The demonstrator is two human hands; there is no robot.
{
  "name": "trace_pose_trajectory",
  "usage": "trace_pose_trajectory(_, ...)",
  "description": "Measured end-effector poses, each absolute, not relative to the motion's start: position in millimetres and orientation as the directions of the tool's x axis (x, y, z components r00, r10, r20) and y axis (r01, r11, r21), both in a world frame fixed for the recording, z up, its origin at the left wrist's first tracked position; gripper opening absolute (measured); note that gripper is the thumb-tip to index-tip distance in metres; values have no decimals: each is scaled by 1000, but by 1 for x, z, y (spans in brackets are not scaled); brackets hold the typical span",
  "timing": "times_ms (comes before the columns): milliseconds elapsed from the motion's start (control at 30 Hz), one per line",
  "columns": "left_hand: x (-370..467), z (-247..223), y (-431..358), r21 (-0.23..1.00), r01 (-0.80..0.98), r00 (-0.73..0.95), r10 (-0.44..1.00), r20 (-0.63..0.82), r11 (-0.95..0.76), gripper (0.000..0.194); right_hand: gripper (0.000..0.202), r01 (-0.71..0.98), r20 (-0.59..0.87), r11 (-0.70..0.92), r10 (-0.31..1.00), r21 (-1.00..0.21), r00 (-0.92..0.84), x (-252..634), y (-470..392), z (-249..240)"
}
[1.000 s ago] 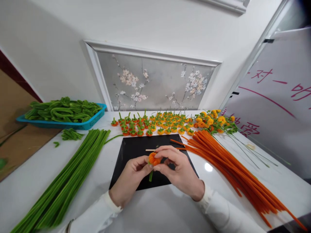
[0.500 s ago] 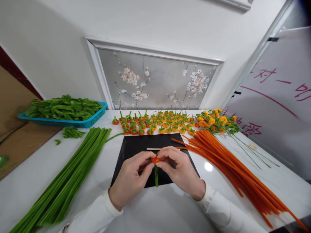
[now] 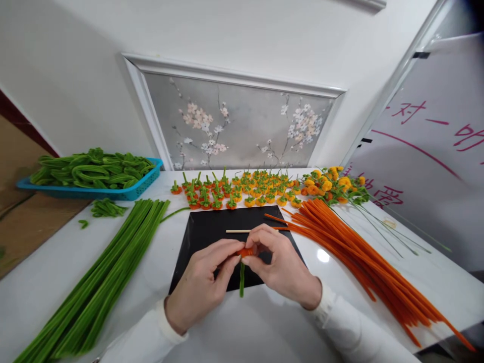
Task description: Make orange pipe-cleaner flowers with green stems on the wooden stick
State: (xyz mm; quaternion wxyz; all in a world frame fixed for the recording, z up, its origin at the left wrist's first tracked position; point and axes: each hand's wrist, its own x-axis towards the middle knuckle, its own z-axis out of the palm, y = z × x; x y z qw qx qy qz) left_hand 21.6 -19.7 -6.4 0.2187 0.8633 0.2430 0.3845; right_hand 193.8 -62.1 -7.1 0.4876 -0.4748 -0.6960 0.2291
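Note:
Between my fingertips, over the front of a black board (image 3: 212, 222), is a small orange pipe-cleaner flower (image 3: 246, 251) with a green pipe-cleaner stem (image 3: 242, 280) hanging down toward me. My left hand (image 3: 206, 277) pinches the flower's left side with thumb and forefinger. From the other side my right hand (image 3: 282, 264) pinches it too, its fingers bent over the top. Much of the flower is hidden by the fingers. A thin pale stick (image 3: 237, 231) lies across the board just beyond my hands.
Rows of orange and yellow pipe-cleaner flowers (image 3: 249, 189) stand behind the board. Green pipe cleaners (image 3: 109, 272) lie left, orange ones (image 3: 355, 252) right. A blue basket (image 3: 147, 181) of green loops sits back left, near short green pieces (image 3: 108, 207). Finished-looking long-stemmed flowers (image 3: 335, 186) lie back right.
Both hands stay pinched on the orange flower, and the right fingers have shifted slightly on it. The whole view has moved a little, so the surroundings appear slightly further left.

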Motion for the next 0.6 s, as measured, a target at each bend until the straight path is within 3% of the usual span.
trace_pose_trajectory(133,22,-10,-21,535,251,582,567,583,-807,27,14,428,473,451,879,-783,-61,192,-63,-5)
trace_pose_trajectory(300,18,-12,-22,585,303,557,637,532,-753,26,10,374,472,462,879,-804,-71,194,-61,-7)
trace_pose_trajectory(500,19,-8,-23,694,229,545,680,490,-683,29,33,121,393,405,913,-907,-109,204,-57,-8)
trace_pose_trajectory(600,20,-6,-23,724,196,533,692,487,-661,28,33,1,323,326,936,-945,-140,208,-57,-5)
